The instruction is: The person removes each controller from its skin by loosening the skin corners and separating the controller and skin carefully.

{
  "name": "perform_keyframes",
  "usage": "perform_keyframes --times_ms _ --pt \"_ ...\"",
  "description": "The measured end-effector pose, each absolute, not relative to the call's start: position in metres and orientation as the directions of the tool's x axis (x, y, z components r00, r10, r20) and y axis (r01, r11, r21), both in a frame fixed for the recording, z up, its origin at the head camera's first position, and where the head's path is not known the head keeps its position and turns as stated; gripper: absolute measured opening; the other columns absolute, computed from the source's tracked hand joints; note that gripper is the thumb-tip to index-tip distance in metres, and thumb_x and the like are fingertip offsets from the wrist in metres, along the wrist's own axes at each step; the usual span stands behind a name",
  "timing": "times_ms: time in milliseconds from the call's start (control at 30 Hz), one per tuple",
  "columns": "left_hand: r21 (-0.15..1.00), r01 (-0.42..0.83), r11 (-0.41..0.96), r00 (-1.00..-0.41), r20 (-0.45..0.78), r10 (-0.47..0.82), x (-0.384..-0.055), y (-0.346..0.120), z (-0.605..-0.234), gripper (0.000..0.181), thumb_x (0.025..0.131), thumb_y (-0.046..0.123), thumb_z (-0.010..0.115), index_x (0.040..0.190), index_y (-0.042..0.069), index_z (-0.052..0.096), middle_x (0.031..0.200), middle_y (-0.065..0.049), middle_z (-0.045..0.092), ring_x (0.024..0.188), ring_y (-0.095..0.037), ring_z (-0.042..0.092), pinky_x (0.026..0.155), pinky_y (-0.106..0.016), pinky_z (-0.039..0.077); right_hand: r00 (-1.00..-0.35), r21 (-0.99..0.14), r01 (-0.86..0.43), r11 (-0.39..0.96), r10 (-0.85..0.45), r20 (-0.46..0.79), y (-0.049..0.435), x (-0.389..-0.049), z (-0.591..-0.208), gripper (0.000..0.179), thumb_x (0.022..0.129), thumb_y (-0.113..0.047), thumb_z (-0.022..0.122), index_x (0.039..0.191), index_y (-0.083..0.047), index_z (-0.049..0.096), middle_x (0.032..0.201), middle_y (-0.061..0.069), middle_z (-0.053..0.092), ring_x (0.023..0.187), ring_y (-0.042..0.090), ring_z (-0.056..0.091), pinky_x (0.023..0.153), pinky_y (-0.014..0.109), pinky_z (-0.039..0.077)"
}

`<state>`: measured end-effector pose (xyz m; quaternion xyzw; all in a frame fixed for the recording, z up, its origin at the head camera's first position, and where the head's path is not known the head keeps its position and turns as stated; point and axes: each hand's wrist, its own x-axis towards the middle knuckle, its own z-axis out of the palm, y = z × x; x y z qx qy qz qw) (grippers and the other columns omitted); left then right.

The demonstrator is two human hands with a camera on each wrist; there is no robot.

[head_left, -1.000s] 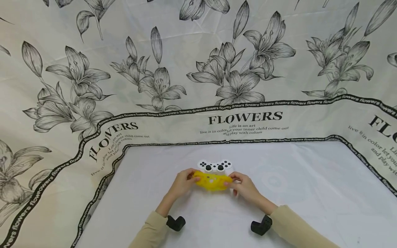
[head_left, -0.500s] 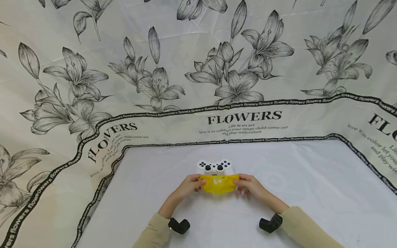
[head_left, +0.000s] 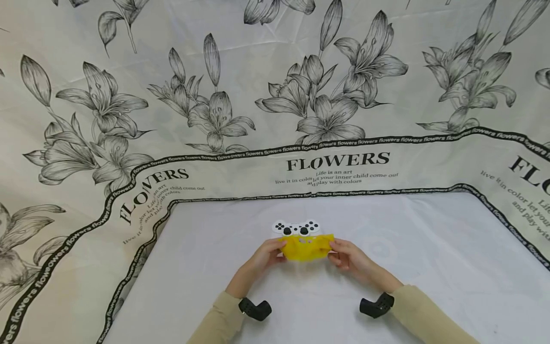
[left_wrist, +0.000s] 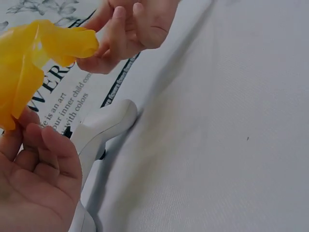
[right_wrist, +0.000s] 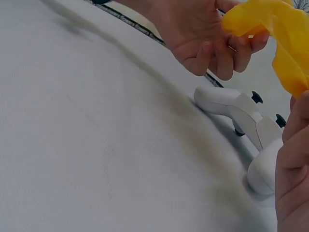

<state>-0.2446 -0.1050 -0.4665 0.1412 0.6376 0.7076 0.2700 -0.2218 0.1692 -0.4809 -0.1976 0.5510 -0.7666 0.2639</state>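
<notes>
A soft yellow silicone controller cover (head_left: 307, 249) with cut-out holes is stretched between my two hands. Its left end is pinched by the thumb and fingers of my left hand (head_left: 266, 256). My right hand (head_left: 353, 259) pinches the opposite end. Just behind the cover lies a white game controller (head_left: 296, 226) with black sticks and buttons, its lower part hidden by the cover in the head view. Both wrist views show the cover (left_wrist: 19, 63) held up above the controller (right_wrist: 241, 111), apart from it.
The controller rests on a white cloth-covered table (head_left: 206, 229). Behind the table hangs a white curtain (head_left: 240, 177) with printed flowers and lettering. Black wrist devices (head_left: 255, 309) sit at both wrists.
Both hands have shifted right with the cover, then slightly away from the body. The cover has changed shape and appears wider between them. The controller stays in place on the table.
</notes>
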Motion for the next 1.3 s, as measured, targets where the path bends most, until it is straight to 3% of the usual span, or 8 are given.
perform_keyframes --times_ms 267,567,733,967,1133,1300 --pt "0.971 -0.209 -0.117 -0.763 -0.087 0.64 -0.246 -0.102 -0.466 0.047 0.097 0.017 0.037 0.131 -0.015 0.044 0.098 0.007 0.061 0.085 -0.011 0.051 0.076 -0.023 0.044 -0.73 -0.872 0.28 -0.402 -0.679 0.078 0.171 -0.219 -0.471 0.043 0.107 -0.017 0.017 0.12 -0.021 0.058 0.098 -0.008 0.057 0.062 0.01 0.025 0.051 0.01 0.031" --pt "0.983 -0.158 -0.089 -0.72 -0.053 0.692 -0.246 -0.104 -0.465 0.037 0.097 0.019 0.038 0.12 -0.006 0.053 0.093 0.009 0.061 0.081 -0.009 0.052 0.075 -0.021 0.046 -0.692 -0.866 0.291 -0.407 -0.714 0.103 0.174 -0.219 -0.469 0.039 0.107 -0.024 0.012 0.12 -0.02 0.049 0.101 -0.007 0.054 0.057 0.011 0.024 0.055 0.014 0.031" --pt "0.986 -0.141 -0.094 -0.689 -0.03 0.724 -0.246 -0.104 -0.47 0.034 0.101 0.017 0.035 0.118 -0.007 0.053 0.091 0.009 0.06 0.079 -0.008 0.051 0.075 -0.02 0.045 -0.673 -0.869 0.276 -0.412 -0.728 0.132 0.176 -0.217 -0.47 0.041 0.107 -0.025 0.01 0.12 -0.02 0.048 0.097 -0.007 0.055 0.056 0.01 0.026 0.057 0.014 0.034" --pt "0.981 -0.128 -0.142 -0.66 0.022 0.751 -0.245 -0.103 -0.475 0.026 0.103 0.019 0.035 0.108 0.016 0.061 0.095 0.011 0.062 0.085 -0.007 0.053 0.08 -0.022 0.046 -0.733 -0.866 0.272 -0.42 -0.673 0.096 0.175 -0.212 -0.465 0.045 0.107 -0.03 0.01 0.11 -0.02 0.054 0.093 -0.008 0.055 0.06 0.013 0.024 0.059 0.017 0.032" --pt "0.979 -0.116 -0.168 -0.629 0.058 0.775 -0.244 -0.102 -0.476 0.024 0.103 0.024 0.039 0.104 0.023 0.063 0.102 0.012 0.063 0.093 -0.005 0.055 0.088 -0.022 0.046 -0.767 -0.903 0.234 -0.359 -0.639 0.055 0.175 -0.211 -0.461 0.043 0.107 -0.036 0.017 0.098 -0.02 0.056 0.081 -0.01 0.052 0.058 0.008 0.031 0.059 0.014 0.035" --pt "0.971 -0.12 -0.209 -0.616 0.092 0.782 -0.243 -0.102 -0.477 0.025 0.103 0.026 0.039 0.101 0.026 0.065 0.101 0.014 0.063 0.092 -0.003 0.054 0.089 -0.019 0.045 -0.766 -0.957 0.154 -0.247 -0.642 0.043 0.173 -0.211 -0.459 0.047 0.106 -0.041 0.016 0.099 -0.023 0.058 0.074 -0.011 0.044 0.058 0.006 0.031 0.058 0.025 0.021"
